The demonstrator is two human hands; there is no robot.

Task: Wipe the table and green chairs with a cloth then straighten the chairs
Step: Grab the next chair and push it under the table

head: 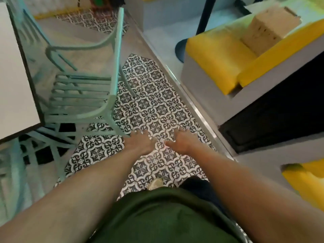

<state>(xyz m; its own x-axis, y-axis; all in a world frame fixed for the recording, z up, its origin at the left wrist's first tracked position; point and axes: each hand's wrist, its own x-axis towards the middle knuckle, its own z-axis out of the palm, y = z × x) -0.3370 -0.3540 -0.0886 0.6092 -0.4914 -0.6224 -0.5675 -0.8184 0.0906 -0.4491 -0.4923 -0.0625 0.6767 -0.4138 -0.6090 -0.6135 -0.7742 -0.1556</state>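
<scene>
Both hands, left hand (140, 142) and right hand (180, 142), hang released, holding nothing, reaching toward the green chair (84, 95) tucked beside the table (15, 85), likely to straighten it.

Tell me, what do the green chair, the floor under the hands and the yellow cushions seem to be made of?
The green chair looks like painted wood or metal, with a smooth matte coat over thin slats and a curved back; I can't tell which. The floor looks like glazed patterned tile, with a repeating black-and-white motif. The yellow cushions look like smooth vinyl or leatherette, though the blur leaves it open.
</scene>
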